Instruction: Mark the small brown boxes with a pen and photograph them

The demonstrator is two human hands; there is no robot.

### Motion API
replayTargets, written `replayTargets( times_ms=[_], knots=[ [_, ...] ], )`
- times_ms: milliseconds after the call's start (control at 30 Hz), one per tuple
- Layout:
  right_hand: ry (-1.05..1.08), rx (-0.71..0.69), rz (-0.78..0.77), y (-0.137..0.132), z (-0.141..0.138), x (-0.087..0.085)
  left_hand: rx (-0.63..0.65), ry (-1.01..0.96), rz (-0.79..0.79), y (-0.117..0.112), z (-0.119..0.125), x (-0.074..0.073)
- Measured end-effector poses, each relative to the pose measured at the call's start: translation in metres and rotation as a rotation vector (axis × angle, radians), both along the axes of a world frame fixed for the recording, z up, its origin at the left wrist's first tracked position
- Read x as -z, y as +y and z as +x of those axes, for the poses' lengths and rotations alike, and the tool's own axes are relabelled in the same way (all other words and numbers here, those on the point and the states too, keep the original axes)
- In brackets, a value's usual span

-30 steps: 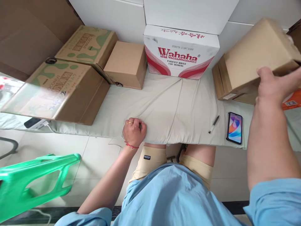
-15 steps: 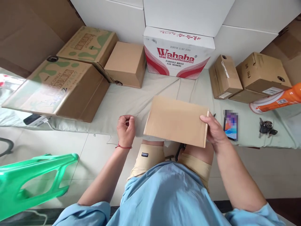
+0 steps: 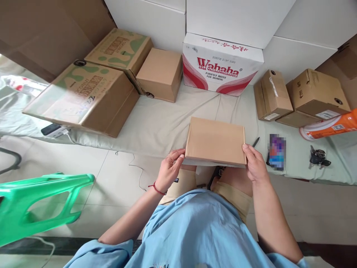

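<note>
A plain brown cardboard box (image 3: pixel 215 140) rests at the near edge of the cloth-covered table (image 3: pixel 161 123), right in front of me. My left hand (image 3: pixel 170 168) grips its near left corner, fingers curled against the side. My right hand (image 3: pixel 253 163) holds its near right corner in the same way. A red string circles my left wrist. Just right of the box lie a pen (image 3: pixel 256 142) and a phone (image 3: pixel 276 152).
Green-printed cartons (image 3: pixel 83 96) and a small brown box (image 3: pixel 161 73) stand at the back left. A Wahaha carton (image 3: pixel 221 65) is at the back centre. Brown boxes (image 3: pixel 301 98), an orange canister (image 3: pixel 329 124) and keys (image 3: pixel 319 157) lie right. A green plastic stool (image 3: pixel 39 203) stands on the floor left.
My right hand brought the brown box from the far right down to the table edge. My left hand left the cloth and took the box's left corner.
</note>
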State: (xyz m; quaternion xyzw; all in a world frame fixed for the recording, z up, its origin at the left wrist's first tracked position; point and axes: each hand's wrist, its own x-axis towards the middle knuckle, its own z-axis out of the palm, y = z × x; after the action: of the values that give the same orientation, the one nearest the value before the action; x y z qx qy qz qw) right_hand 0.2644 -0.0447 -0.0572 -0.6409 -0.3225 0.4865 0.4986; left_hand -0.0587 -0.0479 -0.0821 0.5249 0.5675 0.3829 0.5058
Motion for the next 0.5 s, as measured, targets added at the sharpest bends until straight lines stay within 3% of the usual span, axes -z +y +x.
replayTargets(
  times_ms=[233, 500],
  knots=[
    [0.018, 0.064, -0.039, 0.001, 0.025, 0.002, -0.074, -0.200, 0.001, -0.010, 0.015, -0.019],
    [0.000, -0.001, 0.014, -0.004, 0.004, 0.001, -0.054, -0.416, -0.256, 0.005, 0.020, -0.020]
  ],
)
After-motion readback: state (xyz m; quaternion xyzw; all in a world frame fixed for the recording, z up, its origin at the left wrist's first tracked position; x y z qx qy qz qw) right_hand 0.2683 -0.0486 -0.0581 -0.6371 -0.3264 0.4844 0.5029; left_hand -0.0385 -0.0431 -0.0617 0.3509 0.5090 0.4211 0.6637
